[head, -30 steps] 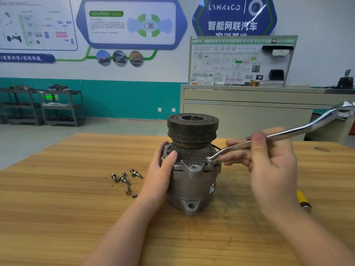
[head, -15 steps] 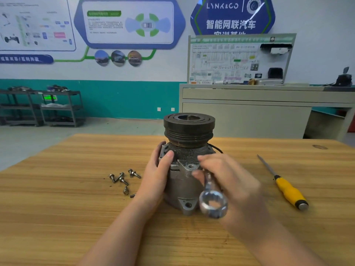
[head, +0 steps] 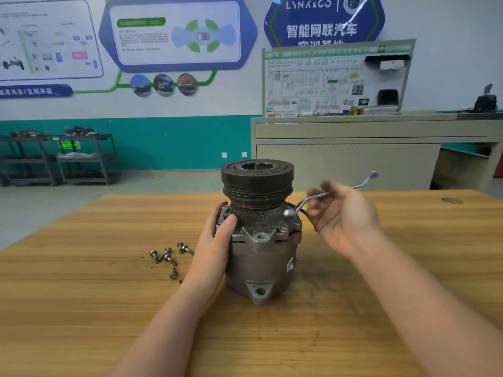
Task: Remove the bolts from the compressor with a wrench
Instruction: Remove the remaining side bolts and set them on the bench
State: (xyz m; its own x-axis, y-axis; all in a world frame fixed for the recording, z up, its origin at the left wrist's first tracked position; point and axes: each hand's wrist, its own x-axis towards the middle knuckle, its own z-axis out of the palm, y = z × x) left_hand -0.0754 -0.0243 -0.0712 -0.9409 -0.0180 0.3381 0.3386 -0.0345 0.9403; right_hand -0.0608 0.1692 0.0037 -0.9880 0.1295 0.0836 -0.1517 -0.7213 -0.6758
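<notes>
Steadying the compressor [head: 260, 257] near the middle of the wooden desk [head: 81, 308], the left hand [head: 215, 248] wraps its side, thumb pressed on the dark neck below the pulley; that grip holds the body upright. To the right, the right hand [head: 344, 213] has its fingers curled round the shank of the wrench [head: 302, 202], though motion blur hides exactly how they lie. Half a second ago the wrench hung downward in front of the housing, its ring end toward the camera; now its handle points up and away to the right, and the lower end sits at the flange on the compressor's right shoulder, so a fresh bite on a bolt there appears to be starting. Another bolt head [head: 284, 228] shows on the near flange beside the mounting ear, so the job looks unfinished.

The housing is dull cast grey metal, gritty and stained, with triangular lugs; the pulley above is a dark grooved drum. Left of the compressor, five loose bolts [head: 168, 257] lie scattered on the grain, well apart from it, each flanged and short. Beyond the desk stand a beige cabinet [head: 353, 159] and wall posters.
</notes>
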